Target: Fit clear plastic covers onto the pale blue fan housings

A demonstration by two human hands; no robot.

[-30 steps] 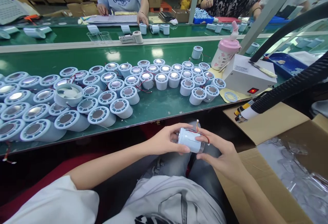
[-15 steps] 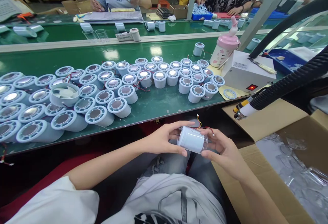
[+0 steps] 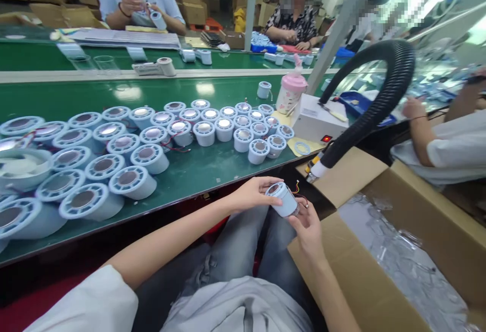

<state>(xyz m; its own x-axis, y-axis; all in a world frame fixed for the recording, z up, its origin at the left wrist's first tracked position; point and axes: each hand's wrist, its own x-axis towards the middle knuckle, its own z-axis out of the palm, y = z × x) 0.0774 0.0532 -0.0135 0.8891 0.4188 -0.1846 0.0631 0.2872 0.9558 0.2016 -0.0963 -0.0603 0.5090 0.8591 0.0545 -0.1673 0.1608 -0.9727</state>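
Over my lap, both hands hold a light-blue cylindrical fan housing (image 3: 287, 203). Its ribbed end with a dark round disc tilts up toward me. My left hand (image 3: 255, 194) is wrapped round the upper left side. At the lower right end, the fingers of my right hand (image 3: 308, 223) grip it, where a clear plastic edge shows. Thin red and yellow wires (image 3: 297, 186) with small connectors stick out beside my right hand. Many similar blue housings (image 3: 132, 181) stand on the green bench (image 3: 197, 180), discs facing up.
To my right, an open cardboard box (image 3: 353, 251) holds clear plastic pieces (image 3: 398, 256). A white machine (image 3: 317, 119) with a black hose (image 3: 374, 104) stands beside a pink-lidded cup (image 3: 291, 91). Co-workers sit across the bench and at right.
The housing has turned so its disc end shows and tilts up; both hands have shifted their hold. My view has swung right, showing more of the box and a co-worker at right.
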